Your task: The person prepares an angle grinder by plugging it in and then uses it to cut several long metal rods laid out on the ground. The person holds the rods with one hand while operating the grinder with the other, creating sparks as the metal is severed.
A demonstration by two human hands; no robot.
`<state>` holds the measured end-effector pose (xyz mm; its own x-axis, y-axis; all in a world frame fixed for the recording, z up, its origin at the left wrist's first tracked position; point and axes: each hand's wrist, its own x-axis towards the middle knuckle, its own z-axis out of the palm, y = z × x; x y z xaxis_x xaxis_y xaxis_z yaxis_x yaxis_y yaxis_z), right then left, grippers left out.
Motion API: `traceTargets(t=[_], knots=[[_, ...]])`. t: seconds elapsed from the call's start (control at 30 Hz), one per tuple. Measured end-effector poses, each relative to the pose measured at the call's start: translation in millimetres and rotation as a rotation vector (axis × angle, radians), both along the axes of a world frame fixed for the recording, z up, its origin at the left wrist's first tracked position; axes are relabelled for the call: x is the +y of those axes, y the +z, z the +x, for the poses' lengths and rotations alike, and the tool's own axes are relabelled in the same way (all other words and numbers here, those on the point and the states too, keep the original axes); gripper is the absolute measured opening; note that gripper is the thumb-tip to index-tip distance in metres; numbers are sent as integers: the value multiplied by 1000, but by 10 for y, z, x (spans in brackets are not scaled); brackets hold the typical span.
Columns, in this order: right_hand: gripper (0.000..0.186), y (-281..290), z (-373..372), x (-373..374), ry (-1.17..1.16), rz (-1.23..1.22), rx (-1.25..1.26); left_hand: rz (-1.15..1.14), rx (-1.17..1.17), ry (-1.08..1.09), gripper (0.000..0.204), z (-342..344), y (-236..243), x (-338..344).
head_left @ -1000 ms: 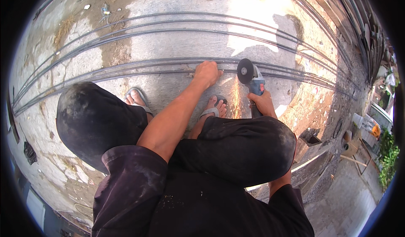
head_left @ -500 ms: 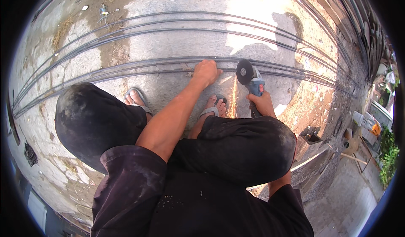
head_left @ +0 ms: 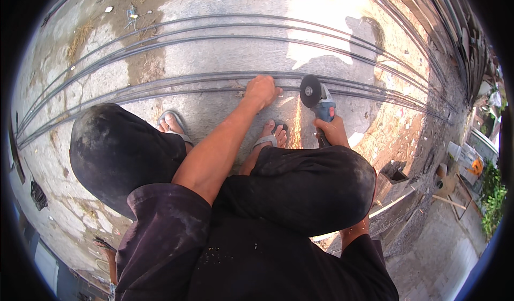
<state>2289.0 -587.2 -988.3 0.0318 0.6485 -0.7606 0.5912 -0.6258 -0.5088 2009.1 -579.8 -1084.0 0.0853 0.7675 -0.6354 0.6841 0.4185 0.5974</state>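
My right hand (head_left: 334, 130) is wrapped round the body of a blue and grey angle grinder (head_left: 324, 111). Its dark round disc (head_left: 310, 91) meets the nearest group of long dark steel bars (head_left: 214, 78) on the ground. Orange sparks (head_left: 297, 124) stream from the disc toward my right foot (head_left: 274, 132). Left of the disc, my left hand (head_left: 262, 91) is closed on a steel bar of that group, its fingers partly hidden from above. I am squatting with my knees apart, in sandals.
More steel bars (head_left: 225, 37) run across the concrete farther off, and long dark lengths are stacked at the far right (head_left: 466, 38). Another person's sandalled foot (head_left: 103, 243) shows at the lower left. A dark box-like object (head_left: 395, 173) stands beyond my right knee, with a green plant (head_left: 493, 199) farther right.
Another person's foot and lower leg have come into view at the lower left. My hands and the grinder stay nearly in place, and sparks still fly from the disc.
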Motion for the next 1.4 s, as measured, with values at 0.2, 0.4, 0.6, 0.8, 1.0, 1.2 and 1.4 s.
traceTargets(t=[0.2, 0.4, 0.6, 0.8, 1.0, 1.2, 1.4], knots=[[36, 88, -36, -84, 59, 0, -173, 18, 11, -8, 47, -14, -2, -17], [34, -145, 135, -54, 35, 38, -34, 18, -9, 6, 45, 0, 4, -1], [35, -195, 63, 2, 5, 37, -61, 11, -11, 19, 44, -21, -40, -18], [34, -281, 204, -144, 67, 124, -127, 16, -17, 13, 45, 2, -42, -5], [35, -233, 179, -105, 141, 172, -132, 8, -21, 6, 46, -26, -21, -6], [35, 50, 46, -167, -154, 28, 29, -89, -2, -74, 44, -62, 28, 113], [29, 326, 261, -176, -375, 67, 43, 496, 318, 167, 41, -228, 554, 505]])
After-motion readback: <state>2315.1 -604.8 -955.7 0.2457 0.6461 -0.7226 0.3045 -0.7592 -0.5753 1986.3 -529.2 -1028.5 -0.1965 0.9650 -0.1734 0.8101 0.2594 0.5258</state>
